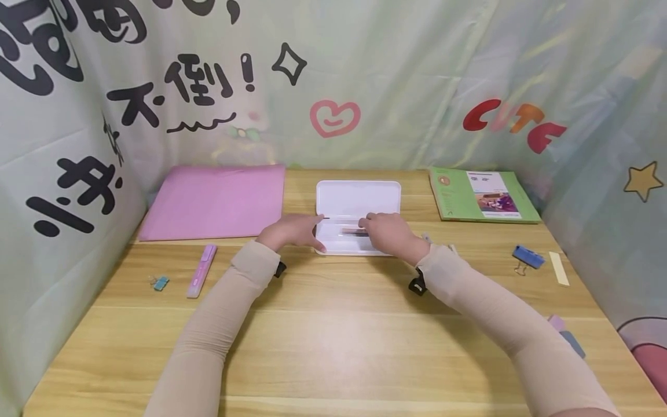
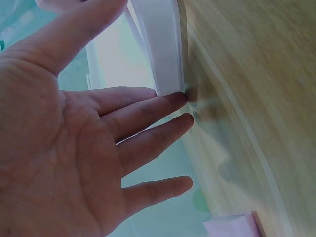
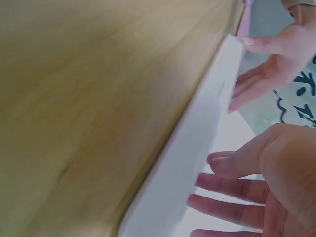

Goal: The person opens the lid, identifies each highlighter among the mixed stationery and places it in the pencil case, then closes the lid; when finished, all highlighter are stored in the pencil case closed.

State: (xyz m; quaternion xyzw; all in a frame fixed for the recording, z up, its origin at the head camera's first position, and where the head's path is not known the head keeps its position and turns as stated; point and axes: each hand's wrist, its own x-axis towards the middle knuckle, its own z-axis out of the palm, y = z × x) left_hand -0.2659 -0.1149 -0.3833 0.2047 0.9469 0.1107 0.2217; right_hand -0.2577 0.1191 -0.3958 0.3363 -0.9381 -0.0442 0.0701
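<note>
A white pencil case (image 1: 358,197) lies open on the table, its lid raised towards the back. My left hand (image 1: 294,230) holds its left end, thumb at the front corner and fingers behind. In the left wrist view, the fingers of the left hand (image 2: 89,143) look nearly straight against the case end. Over the right half of the tray, my right hand (image 1: 391,236) reaches down to slim pencils (image 1: 354,232) lying inside. Whether it pinches them is hidden. The right wrist view shows the right hand (image 3: 266,182) beside the case's front wall (image 3: 182,143), thumb and one fingertip close together.
At the back left lies a pink folder (image 1: 216,202), with a pink-purple stick-shaped item (image 1: 201,271) and a teal binder clip (image 1: 161,283) before it. A green book (image 1: 487,196) is back right. Nearer are a blue binder clip (image 1: 528,256), a cream strip (image 1: 559,269) and small blocks (image 1: 572,343).
</note>
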